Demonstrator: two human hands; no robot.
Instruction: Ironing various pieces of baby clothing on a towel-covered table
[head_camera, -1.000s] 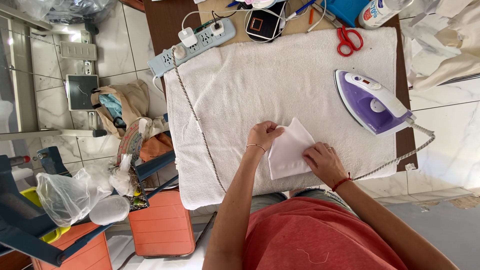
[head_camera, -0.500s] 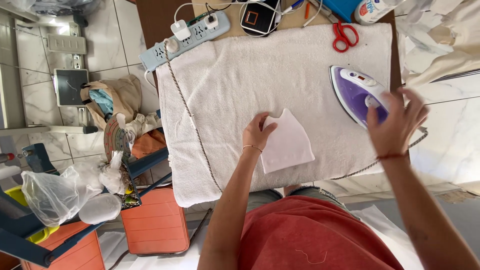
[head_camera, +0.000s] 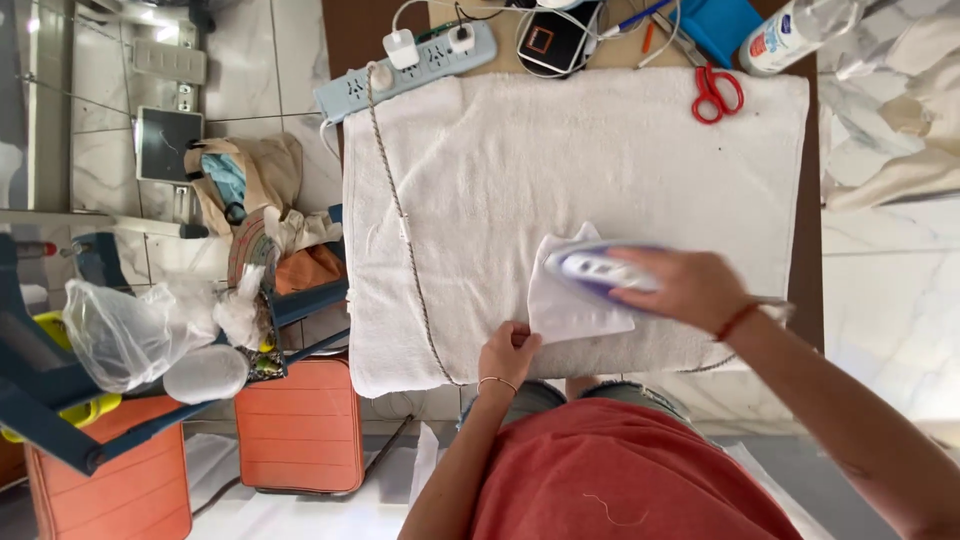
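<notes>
— So, where does the iron (head_camera: 600, 270) sit now?

— On the small white fabric piece (head_camera: 570, 305), near the front edge of the white towel (head_camera: 560, 160) that covers the table. A second ago it stood upright at the right side of the towel, and half a second ago the right hand (head_camera: 690, 290) was reaching for it. Now that hand is closed around its handle and the soleplate lies flat on the cloth, so pressing is under way rather than arranging.

— And the other hand?

— The left hand (head_camera: 508, 352) has slid back from the middle of the piece to its lower left corner. Its fingers are pressed down there, pinning the cloth at the towel's front edge. The two hands are near each other but apart, with the fabric between them.

— What are the materials like?

— The towel looks thick and nubbly, a terry weave with slight ripples. The fabric piece is thinner and smoother, with straight edges and a pointed corner sticking out past the iron's nose. The iron is purple and white hard plastic, blurred with motion. A braided cord (head_camera: 405, 230) crosses the towel's left part, running up to a pale blue power strip (head_camera: 410, 65). Red-handled scissors (head_camera: 716, 92) lie at the far edge.
</notes>
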